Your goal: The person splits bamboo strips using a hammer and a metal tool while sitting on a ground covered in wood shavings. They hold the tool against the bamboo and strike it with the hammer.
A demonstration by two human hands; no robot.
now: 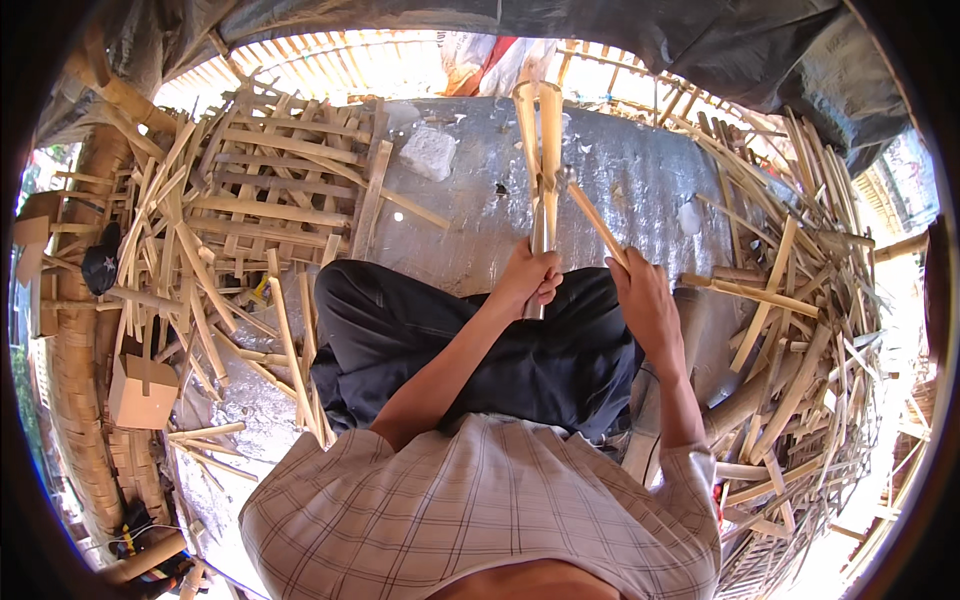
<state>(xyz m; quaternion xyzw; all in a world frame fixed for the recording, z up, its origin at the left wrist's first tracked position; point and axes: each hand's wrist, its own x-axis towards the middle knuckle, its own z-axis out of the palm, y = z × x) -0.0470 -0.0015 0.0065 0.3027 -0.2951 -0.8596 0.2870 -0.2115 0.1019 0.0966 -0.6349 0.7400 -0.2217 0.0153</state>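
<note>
My left hand (530,277) is closed around a shiny metal tube (541,232) held upright in front of my crossed legs. From the tube's upper end, a split bamboo piece (551,130) spreads away from me in a narrow V. How bamboo and tube join is too small to tell. My right hand (643,300) grips the wooden handle of a hammer (600,222). The small hammer head lies just right of the bamboo, near where its halves meet; whether they touch I cannot tell.
A grey sheet (460,220) covers the floor ahead, with a pale block (428,153) on it. Piled bamboo strips (290,150) lie at the left, and another heap of strips (800,290) is at the right. A cardboard box (143,391) hangs or stands at far left.
</note>
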